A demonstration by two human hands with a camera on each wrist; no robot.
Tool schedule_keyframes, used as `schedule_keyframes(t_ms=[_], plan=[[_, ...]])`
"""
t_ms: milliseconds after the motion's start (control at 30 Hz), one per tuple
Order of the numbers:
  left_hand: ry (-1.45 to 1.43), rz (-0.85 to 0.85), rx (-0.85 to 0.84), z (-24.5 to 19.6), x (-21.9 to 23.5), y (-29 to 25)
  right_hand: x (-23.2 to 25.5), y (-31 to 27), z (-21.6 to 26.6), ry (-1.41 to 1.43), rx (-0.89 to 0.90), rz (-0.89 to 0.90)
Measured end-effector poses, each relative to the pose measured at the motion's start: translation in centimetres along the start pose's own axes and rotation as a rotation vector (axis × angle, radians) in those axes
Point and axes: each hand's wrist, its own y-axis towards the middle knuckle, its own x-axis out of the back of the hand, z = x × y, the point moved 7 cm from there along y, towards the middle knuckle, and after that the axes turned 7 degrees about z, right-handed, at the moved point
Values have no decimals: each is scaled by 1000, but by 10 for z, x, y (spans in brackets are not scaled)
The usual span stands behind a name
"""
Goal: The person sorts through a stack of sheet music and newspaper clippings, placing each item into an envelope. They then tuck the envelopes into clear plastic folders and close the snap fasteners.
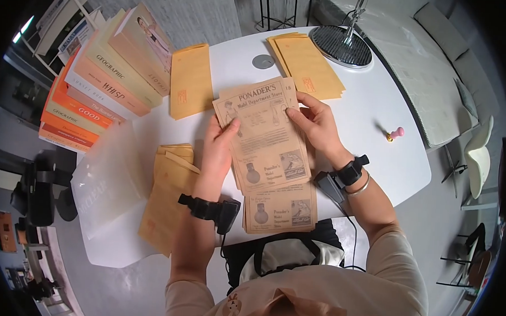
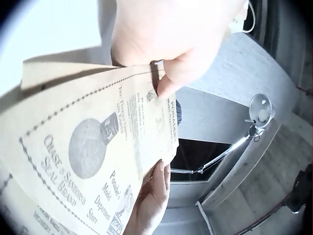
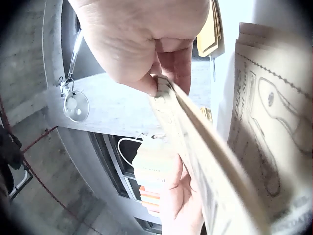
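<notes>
Both hands hold a small sheaf of printed, old-newspaper-style sheets [image 1: 268, 139] headed "Ponader's Model Department Store". My left hand [image 1: 218, 145] grips its left edge, thumb over the front. At the upper right edge, my right hand [image 1: 317, 124] pinches the sheets between thumb and fingers. Seen edge-on in the right wrist view, the held sheaf [image 3: 195, 142] shows several layers slightly fanned. More of the same printed sheets [image 1: 281, 213] lie stacked on the table below, partly covered by the held ones. The left wrist view shows the left thumb [image 2: 171, 81] pressing on the printed face.
Kraft envelopes lie in piles at the back left [image 1: 191, 82], back right [image 1: 308, 64] and front left [image 1: 169, 194]. Upright books [image 1: 104, 67] and a clear plastic bag [image 1: 108, 177] are at left. A lamp base [image 1: 341, 46], grey disc [image 1: 263, 61] and pink-handled stamp [image 1: 397, 133] also stand on the white table.
</notes>
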Motion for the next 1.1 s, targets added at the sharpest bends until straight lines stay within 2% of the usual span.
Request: schedule_keyframes(t_ms=[67,167,267,400,467,600,700,800,900,933,1100], plan=[[9,27,12,-1,-7,-2,-6,0,8,28,74,-1],[15,18,2,-2,-6,-2,-9,-3,16,42,81,-21],[-15,-13,-20,-5,-3,-2,-10,-3,13,5,-17,-14],[-50,-42,6,-2,-11,-9,-26,-3,2,53,-54,94],[-96,-18,33,1,-15,-11,-28,-4,1,16,-48,109],[-131,121,21,2,-19,-7,-15,-2,7,198,-31,35],[-104,117,93,11,-12,-7,-14,-3,5,220,-59,46],[-103,33,94,5,-9,-9,-14,-5,-5,216,-171,131],[-99,96,41,6,2,-7,-13,0,-5,356,-4,232],[-97,91,17,1,-2,-7,-15,0,-3,312,-15,257],[-113,105,-41,-2,-1,-7,-14,-2,-10,612,-304,133]])
